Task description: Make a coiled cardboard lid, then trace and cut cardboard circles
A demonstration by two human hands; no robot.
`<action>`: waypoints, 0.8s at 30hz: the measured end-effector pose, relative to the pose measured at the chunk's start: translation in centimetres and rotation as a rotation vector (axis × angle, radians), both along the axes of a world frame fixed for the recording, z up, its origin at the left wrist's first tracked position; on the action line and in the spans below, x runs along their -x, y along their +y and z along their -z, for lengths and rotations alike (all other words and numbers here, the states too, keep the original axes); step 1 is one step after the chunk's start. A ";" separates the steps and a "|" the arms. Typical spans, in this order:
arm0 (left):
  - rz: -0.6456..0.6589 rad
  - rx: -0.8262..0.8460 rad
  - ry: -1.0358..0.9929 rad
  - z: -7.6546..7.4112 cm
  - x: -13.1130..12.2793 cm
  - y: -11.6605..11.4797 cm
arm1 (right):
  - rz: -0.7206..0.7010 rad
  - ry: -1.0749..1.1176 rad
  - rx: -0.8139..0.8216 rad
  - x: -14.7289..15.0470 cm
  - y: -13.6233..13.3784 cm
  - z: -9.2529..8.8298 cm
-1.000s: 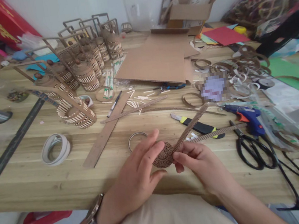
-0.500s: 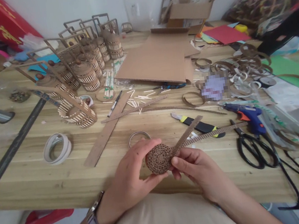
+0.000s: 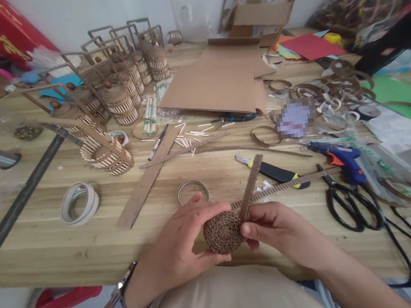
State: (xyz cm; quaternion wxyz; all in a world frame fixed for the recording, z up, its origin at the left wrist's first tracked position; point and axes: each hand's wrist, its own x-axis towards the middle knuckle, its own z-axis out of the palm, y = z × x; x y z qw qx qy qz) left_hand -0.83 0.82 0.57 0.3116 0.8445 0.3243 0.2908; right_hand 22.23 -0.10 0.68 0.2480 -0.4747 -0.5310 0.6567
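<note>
The left hand (image 3: 174,240), half open and curved, holds the cardboard coil (image 3: 223,233) from nine o'clock. This coil lies at six o'clock of the view. From it, one corrugated strip (image 3: 251,186) points to one o'clock; the right hand (image 3: 277,228), at three o'clock, pinches its base.

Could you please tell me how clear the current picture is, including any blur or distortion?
Head view: soft, diffuse lighting without strong glare; the coiled disc reads fairly clearly; the heap at upper right looks smeared; the purplish item is pixelated; shapes toward the edges seem stretched.
</note>
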 end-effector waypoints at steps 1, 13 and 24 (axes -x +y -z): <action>0.025 0.016 0.006 0.0 0.0 0.1 | -0.018 0.000 0.000 -0.2 0.1 -0.1; 0.033 -0.025 -0.004 -0.2 -0.1 1.2 | 0.181 0.115 0.014 1.3 0.3 0.4; -0.095 -0.131 -0.028 1.6 -1.6 0.5 | 0.304 0.272 0.134 3.4 -0.7 2.0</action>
